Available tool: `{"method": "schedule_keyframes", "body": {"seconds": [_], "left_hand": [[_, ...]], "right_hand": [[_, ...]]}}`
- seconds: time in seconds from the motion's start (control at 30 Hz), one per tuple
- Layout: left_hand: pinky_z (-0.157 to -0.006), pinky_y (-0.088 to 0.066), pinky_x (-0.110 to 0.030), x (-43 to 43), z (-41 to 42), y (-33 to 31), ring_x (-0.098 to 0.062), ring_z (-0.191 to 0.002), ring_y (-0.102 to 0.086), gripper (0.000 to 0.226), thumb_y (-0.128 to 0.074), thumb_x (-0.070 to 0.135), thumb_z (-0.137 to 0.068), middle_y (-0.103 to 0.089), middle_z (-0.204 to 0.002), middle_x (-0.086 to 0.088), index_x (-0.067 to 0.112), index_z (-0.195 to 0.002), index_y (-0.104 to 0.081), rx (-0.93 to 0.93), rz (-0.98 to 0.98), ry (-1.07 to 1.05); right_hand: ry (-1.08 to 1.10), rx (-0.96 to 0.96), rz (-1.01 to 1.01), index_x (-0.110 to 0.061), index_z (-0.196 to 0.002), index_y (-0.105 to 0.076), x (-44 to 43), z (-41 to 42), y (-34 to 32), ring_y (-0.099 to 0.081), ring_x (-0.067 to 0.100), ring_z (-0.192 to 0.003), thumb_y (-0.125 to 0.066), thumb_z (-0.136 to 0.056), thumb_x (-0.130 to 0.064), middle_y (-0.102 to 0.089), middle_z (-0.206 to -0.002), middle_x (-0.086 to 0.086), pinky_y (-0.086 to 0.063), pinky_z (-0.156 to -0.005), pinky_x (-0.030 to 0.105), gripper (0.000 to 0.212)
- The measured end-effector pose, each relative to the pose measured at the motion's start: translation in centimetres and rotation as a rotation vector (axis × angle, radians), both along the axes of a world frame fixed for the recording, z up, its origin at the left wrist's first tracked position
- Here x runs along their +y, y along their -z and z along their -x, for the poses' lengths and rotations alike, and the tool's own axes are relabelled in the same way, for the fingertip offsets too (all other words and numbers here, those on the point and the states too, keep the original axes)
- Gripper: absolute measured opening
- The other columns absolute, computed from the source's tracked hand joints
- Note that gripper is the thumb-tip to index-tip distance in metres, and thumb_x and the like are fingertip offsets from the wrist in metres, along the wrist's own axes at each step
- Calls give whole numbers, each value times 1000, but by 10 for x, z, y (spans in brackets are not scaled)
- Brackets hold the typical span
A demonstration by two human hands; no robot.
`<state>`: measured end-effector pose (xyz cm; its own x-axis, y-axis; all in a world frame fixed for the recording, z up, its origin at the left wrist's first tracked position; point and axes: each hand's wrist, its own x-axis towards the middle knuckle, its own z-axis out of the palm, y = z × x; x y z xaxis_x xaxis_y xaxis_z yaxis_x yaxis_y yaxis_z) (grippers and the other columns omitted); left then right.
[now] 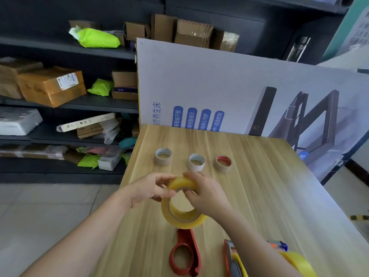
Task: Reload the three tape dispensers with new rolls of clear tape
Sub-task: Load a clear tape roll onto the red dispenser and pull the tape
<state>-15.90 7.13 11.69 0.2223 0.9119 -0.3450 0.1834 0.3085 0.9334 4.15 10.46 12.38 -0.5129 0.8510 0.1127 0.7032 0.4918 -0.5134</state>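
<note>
Glossy yellowish ring-shaped tape roll [179,219] is pinched by left hand [148,189] and right hand [206,194].

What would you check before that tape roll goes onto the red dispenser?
1. Grip on the tape roll: left hand and right hand both pinch its top. Ok.
2. The red dispenser lies on the table right by the roll, ring empty. Ok.
3. Loose tape end found: cannot tell.
4. Three empty cores stand clear, farther back. Ok.
5. The second dispenser, partly under the right forearm: loaded or not, cannot tell.
</note>
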Motion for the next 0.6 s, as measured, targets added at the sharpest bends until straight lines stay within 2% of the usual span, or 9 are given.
{"method": "schedule_keyframes", "body": {"seconds": [0.1, 0.2, 0.27, 0.33, 0.4, 0.43, 0.47, 0.57, 0.6], "left_hand": [[-90, -45, -38, -5, -1, 21, -17, -94, -62, 33, -75, 20, -80, -70, -111, -10, 20, -112, -67, 4, 68, -23], [-83, -43, -34, -13, -6, 49, -13, -82, -58, 25, -75, 22, -81, -69, -86, 5, 19, -105, -69, 55, 149, -37], [-79, -42, -31, -19, -9, 67, -12, -81, -56, 20, -75, 24, -81, -67, -81, 11, 23, -101, -72, 79, 210, -26], [-77, -40, -29, -23, -9, 82, -11, -82, -57, 18, -75, 28, -81, -68, -84, 11, 25, -99, -73, 109, 259, 16], [-78, -41, -29, -25, -8, 93, -9, -79, -58, 17, -75, 29, -80, -69, -83, 9, 25, -97, -75, 137, 301, 62], [-78, -41, -29, -26, -8, 98, -9, -77, -59, 16, -76, 29, -80, -69, -82, 8, 25, -95, -75, 146, 321, 68], [-78, -42, -29, -26, -8, 102, -9, -76, -59, 15, -76, 28, -79, -69, -82, 7, 24, -94, -75, 154, 338, 67], [-73, -42, -25, -24, -12, 114, -9, -77, -59, 15, -76, 29, -80, -70, -86, 5, 24, -94, -75, 189, 374, 67], [-72, -42, -23, -23, -15, 118, -9, -78, -59, 16, -75, 29, -80, -71, -88, 4, 23, -95, -75, 198, 381, 72]], "right_hand": [[24, -21, 158, -29, -122, -59, -6, -6, 18, -63, 17, -95, -60, -84, -32, -69, -103, -4, -52, -78, 33, 38], [45, -78, 331, -30, -122, -59, -15, -12, 43, -64, 12, -95, -63, -81, -39, -71, -102, -8, -52, -78, 28, 43], [46, -106, 431, -32, -116, -62, -22, -15, 59, -64, 10, -93, -62, -81, -53, -70, -102, -10, -51, -77, 25, 41], [67, -81, 531, -32, -93, -67, -28, -18, 72, -63, 6, -80, -50, -83, -67, -69, -87, -11, -50, -71, 25, 40], [165, -59, 564, -28, -68, -59, -30, -20, 85, -56, 5, -62, -38, -89, -68, -60, -66, -10, -44, -58, 25, 50], [221, -75, 554, -27, -66, -55, -31, -23, 92, -53, 6, -60, -36, -91, -65, -57, -64, -9, -41, -56, 25, 49], [259, -114, 533, -27, -71, -57, -31, -25, 100, -54, 9, -64, -37, -93, -61, -59, -69, -8, -41, -56, 26, 45], [302, -295, 556, -21, -108, -63, -36, -32, 123, -63, 17, -90, -51, -91, -48, -68, -101, -2, -48, -69, 28, 34], [300, -337, 588, -20, -111, -63, -38, -34, 130, -64, 18, -93, -54, -90, -43, -69, -104, -1, -51, -71, 29, 33]]}}
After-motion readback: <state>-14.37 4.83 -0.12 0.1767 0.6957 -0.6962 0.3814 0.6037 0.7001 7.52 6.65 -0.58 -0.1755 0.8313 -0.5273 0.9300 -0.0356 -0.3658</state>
